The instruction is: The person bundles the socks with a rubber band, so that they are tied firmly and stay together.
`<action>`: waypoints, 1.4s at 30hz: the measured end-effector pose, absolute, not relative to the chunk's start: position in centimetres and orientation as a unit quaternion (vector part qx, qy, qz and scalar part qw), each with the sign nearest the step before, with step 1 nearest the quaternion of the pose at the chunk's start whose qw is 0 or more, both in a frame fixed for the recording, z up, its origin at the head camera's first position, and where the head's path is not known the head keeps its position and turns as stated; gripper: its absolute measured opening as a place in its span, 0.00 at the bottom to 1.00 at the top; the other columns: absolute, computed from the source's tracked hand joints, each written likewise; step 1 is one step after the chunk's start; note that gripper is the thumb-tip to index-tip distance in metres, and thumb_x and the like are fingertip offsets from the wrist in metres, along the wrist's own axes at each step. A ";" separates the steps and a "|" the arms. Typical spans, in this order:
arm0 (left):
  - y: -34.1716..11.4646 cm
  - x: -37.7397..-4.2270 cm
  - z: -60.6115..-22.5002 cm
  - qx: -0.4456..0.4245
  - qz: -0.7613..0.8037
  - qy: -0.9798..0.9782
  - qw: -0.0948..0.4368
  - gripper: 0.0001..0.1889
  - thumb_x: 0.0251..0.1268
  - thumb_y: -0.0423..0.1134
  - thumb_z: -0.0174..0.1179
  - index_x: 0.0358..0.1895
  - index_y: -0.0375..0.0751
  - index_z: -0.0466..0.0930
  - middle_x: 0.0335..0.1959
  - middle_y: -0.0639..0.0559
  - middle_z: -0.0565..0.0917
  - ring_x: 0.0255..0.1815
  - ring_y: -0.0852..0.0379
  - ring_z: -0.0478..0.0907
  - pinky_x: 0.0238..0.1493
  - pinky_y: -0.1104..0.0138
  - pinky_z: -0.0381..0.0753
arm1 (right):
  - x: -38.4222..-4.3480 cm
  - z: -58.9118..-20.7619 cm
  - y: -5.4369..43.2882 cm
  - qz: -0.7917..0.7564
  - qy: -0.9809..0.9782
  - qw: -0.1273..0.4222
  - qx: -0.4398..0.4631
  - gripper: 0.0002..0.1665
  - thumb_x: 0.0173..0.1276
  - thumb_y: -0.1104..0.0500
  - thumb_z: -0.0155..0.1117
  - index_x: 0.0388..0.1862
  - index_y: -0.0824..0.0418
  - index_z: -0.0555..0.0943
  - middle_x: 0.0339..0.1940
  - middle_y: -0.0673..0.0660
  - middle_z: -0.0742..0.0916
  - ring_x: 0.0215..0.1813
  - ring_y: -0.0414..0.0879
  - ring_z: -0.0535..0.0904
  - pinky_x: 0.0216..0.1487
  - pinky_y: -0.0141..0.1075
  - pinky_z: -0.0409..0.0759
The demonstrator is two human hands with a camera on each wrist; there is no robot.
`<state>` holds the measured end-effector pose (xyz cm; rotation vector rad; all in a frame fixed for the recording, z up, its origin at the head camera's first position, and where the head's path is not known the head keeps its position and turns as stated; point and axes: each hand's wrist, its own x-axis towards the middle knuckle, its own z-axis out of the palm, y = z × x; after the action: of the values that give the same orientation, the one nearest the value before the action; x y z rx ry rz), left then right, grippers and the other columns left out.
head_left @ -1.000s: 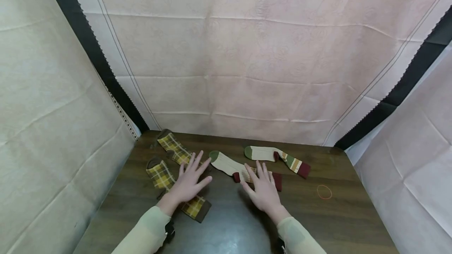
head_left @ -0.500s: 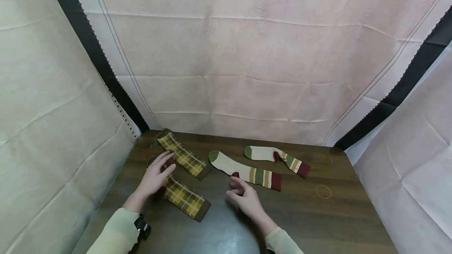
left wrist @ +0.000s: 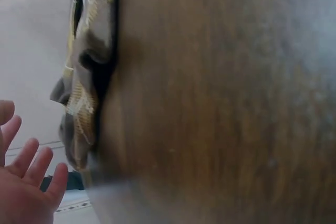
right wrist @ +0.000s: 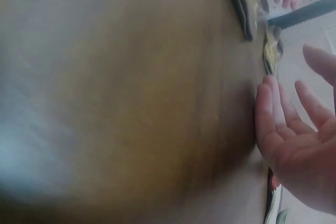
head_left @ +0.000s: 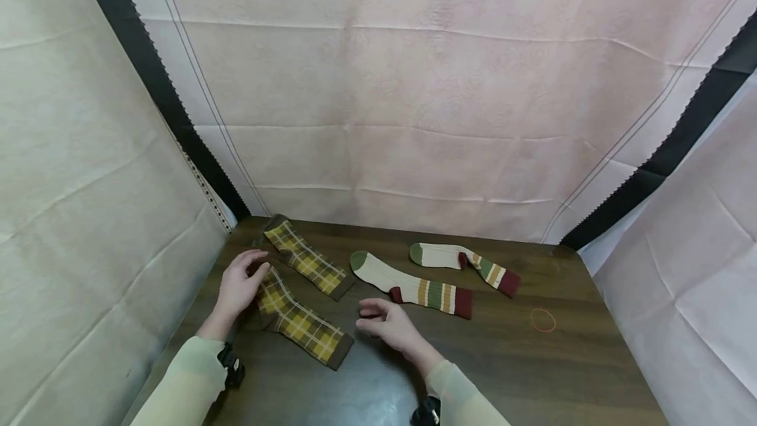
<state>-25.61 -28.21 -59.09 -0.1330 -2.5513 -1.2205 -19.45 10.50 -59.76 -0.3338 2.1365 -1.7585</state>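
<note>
Two yellow-and-brown plaid socks lie at the left of the table in the head view, a near one (head_left: 307, 331) and a far one (head_left: 307, 258). My left hand (head_left: 239, 284) hovers beside the near sock's toe end, partly covering it. In the left wrist view, that hand's fingers (left wrist: 38, 169) are loosely spread, apart from the plaid sock (left wrist: 84, 103). Low over the table, my right hand (head_left: 387, 327) has relaxed, slightly bent fingers and holds nothing. Just beyond it lies a cream sock with striped cuff (head_left: 437, 294); its matching sock (head_left: 440, 257), bent at the heel, lies farther back.
A thin orange-red rubber band (head_left: 543, 332) lies on the dark wooden table (head_left: 591, 373) at the right. Pale fabric walls (head_left: 449, 117) rise behind the table and along both sides. Black devices are strapped to both wrists.
Both hands have lifted away from the socks and moved left; the left hand is now by the near plaid sock's toe. Their spread fingers have relaxed. The socks look nearly unmoved.
</note>
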 end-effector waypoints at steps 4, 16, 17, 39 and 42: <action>-28.6 -26.0 -59.6 -0.017 -0.431 -0.884 0.182 0.17 0.80 0.35 0.62 0.64 0.30 0.82 0.71 0.29 0.74 0.72 0.27 0.69 0.67 0.33 0.69 | -20.2 -59.5 10.5 -0.618 0.748 0.204 -0.126 0.29 0.76 0.56 0.73 0.72 0.64 0.79 0.61 0.63 0.87 0.52 0.48 0.87 0.49 0.45 0.88; -30.5 -26.7 -60.4 0.050 -0.436 -0.892 0.103 0.20 0.83 0.38 0.59 0.71 0.35 0.78 0.64 0.29 0.79 0.64 0.33 0.76 0.63 0.39 0.74 | -20.3 -60.1 10.4 -0.503 0.815 0.205 -0.201 0.21 0.69 0.54 0.80 0.60 0.53 0.89 0.51 0.48 0.90 0.52 0.43 0.84 0.54 0.36 0.82; -30.5 -26.7 -60.5 0.053 -0.438 -0.892 0.097 0.20 0.83 0.37 0.59 0.71 0.35 0.78 0.63 0.30 0.80 0.63 0.33 0.76 0.63 0.39 0.74 | -20.3 -60.2 10.3 -0.492 0.822 0.201 -0.205 0.20 0.68 0.53 0.80 0.58 0.52 0.89 0.50 0.47 0.90 0.51 0.41 0.84 0.54 0.36 0.82; -30.8 -26.5 -61.1 0.059 -0.432 -0.896 0.083 0.19 0.82 0.32 0.59 0.71 0.33 0.77 0.63 0.32 0.82 0.61 0.34 0.78 0.59 0.42 0.79 | -19.4 -60.4 8.1 -0.328 0.914 0.121 -0.207 0.12 0.64 0.42 0.82 0.41 0.41 0.89 0.36 0.38 0.81 0.38 0.33 0.75 0.42 0.35 0.77; -30.9 -26.5 -61.1 0.060 -0.434 -0.895 0.082 0.20 0.82 0.32 0.59 0.71 0.34 0.77 0.62 0.31 0.82 0.61 0.35 0.78 0.58 0.42 0.79 | -19.3 -60.3 7.9 -0.323 0.917 0.119 -0.204 0.10 0.64 0.42 0.82 0.38 0.41 0.89 0.36 0.38 0.80 0.38 0.34 0.74 0.42 0.35 0.77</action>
<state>-26.51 -30.87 -61.12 0.1803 -2.6754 -1.2958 -19.27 7.88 -60.27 -0.5967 2.6806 -0.9432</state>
